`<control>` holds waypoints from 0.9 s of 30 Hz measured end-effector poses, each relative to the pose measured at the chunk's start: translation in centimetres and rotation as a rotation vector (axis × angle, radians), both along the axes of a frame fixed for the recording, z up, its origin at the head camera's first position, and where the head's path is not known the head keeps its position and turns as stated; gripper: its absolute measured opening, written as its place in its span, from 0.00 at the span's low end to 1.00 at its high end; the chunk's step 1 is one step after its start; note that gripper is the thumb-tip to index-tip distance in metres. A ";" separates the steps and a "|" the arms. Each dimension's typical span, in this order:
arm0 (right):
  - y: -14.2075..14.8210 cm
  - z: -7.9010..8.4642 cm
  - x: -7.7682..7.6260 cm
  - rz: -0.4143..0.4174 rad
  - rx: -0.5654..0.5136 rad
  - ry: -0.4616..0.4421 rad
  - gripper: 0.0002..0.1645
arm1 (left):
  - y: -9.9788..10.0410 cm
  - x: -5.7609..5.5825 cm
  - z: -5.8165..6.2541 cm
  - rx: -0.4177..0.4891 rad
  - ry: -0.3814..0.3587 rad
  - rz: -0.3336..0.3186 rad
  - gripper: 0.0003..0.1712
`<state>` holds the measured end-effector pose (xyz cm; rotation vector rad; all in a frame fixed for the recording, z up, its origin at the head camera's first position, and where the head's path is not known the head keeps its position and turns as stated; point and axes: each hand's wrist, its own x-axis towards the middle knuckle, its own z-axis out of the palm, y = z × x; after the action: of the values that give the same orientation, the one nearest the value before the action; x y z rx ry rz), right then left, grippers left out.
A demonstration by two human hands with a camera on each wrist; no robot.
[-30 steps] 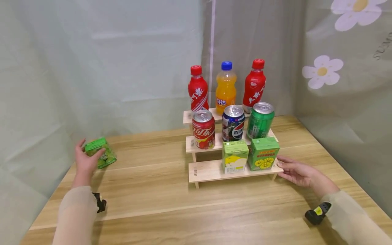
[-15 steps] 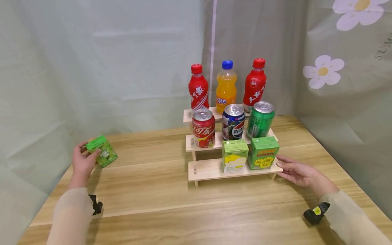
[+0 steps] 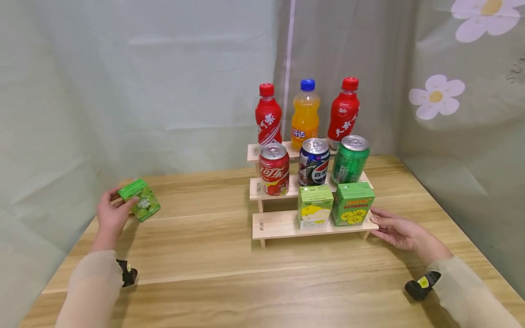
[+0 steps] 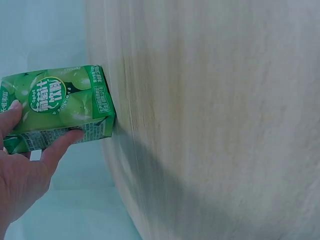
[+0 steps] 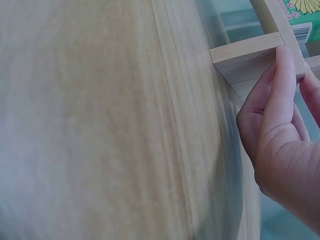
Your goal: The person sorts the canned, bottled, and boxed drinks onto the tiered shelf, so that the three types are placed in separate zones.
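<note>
At the left of the table, my left hand (image 3: 111, 219) pinches a green grape juice box (image 3: 144, 202) between thumb and fingers. It stands tilted, its printed front toward the camera; in the left wrist view the box's (image 4: 60, 102) lower end is right at the tabletop. On the right, my right hand (image 3: 398, 231) grips the end of the lowest step of a wooden tiered display rack (image 3: 279, 226), thumb on top and fingers beneath. The right wrist view shows the fingertips (image 5: 285, 55) against the board beside its leg. A pear-print juice box (image 3: 315, 209) and a chrysanthemum-print drink box (image 3: 353, 205) stand on that step.
On the middle step stand a red can (image 3: 274, 169), a dark blue can (image 3: 314, 163) and a green can (image 3: 350, 160). Two red bottles (image 3: 268, 116) flank an orange soda bottle (image 3: 305, 117) on the top step. Curtains (image 3: 197, 91) hang behind the wooden table (image 3: 197, 259).
The juice box in my left hand has turned so its printed front shows more, and it sits slightly higher in the view. My right hand keeps its hold on the rack.
</note>
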<state>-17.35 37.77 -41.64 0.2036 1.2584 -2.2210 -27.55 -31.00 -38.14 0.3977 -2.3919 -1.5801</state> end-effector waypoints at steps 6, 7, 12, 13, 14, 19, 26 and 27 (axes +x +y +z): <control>-0.1 -0.1 0.0 -0.002 -0.008 -0.004 0.18 | 0.3 0.5 0.2 -0.039 0.022 -0.034 0.28; -0.1 -0.1 0.0 -0.001 -0.011 -0.001 0.18 | 0.4 0.6 0.2 -0.044 0.024 -0.043 0.28; 0.0 0.0 0.0 -0.001 -0.012 0.004 0.18 | 1.2 1.1 0.9 -0.090 0.051 -0.082 0.27; -0.1 0.0 0.0 -0.001 -0.008 0.003 0.18 | 1.4 1.2 1.1 -0.100 0.058 -0.088 0.27; 0.0 0.0 0.0 -0.002 -0.008 0.001 0.18 | 1.6 1.3 1.3 -0.111 0.066 -0.097 0.27; -0.1 0.2 -0.1 -0.014 0.001 -0.013 0.17 | 3.1 1.8 2.6 -0.126 0.091 -0.148 0.26; 0.0 0.1 0.0 0.008 -0.009 -0.005 0.17 | 5.4 3.0 3.8 -0.149 0.141 -0.225 0.25; 0.1 0.1 0.0 0.012 -0.011 -0.003 0.18 | 5.8 3.2 4.0 -0.153 0.150 -0.237 0.24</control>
<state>-17.35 37.82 -41.54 0.1949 1.2426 -2.2164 -24.39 -25.21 -34.18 -0.0343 -2.4926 -1.4454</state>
